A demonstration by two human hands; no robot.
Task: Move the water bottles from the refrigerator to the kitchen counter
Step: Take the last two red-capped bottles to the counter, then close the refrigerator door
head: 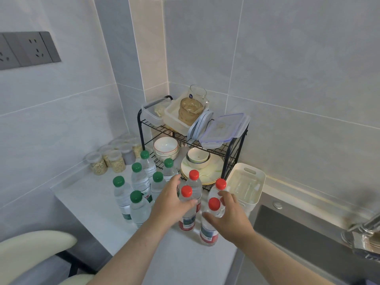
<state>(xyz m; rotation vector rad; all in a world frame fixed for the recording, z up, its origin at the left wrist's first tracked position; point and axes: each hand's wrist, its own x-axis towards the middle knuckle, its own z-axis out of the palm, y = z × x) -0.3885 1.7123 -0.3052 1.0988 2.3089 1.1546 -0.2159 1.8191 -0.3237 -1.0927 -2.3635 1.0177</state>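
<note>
Several clear water bottles stand upright on the white kitchen counter (90, 200). A cluster with green caps (136, 196) is on the left, and several with red caps are on the right. My left hand (171, 201) wraps around the neck and shoulder of one red-capped bottle (187, 220) in the front row. My right hand (229, 218) grips the neck of the nearest red-capped bottle (208, 235), which stands on the counter near the sink. Two more red-capped bottles (194, 183) stand just behind them. The refrigerator is out of view.
A black wire dish rack (141, 122) holding bowls, plates and plastic boxes stands in the corner behind the bottles. Several grain jars (98, 164) line the left wall. A white bin (246, 182) sits beside the sink (292, 233), with a faucet (368, 227) at right. A cream chair (30, 249) is lower left.
</note>
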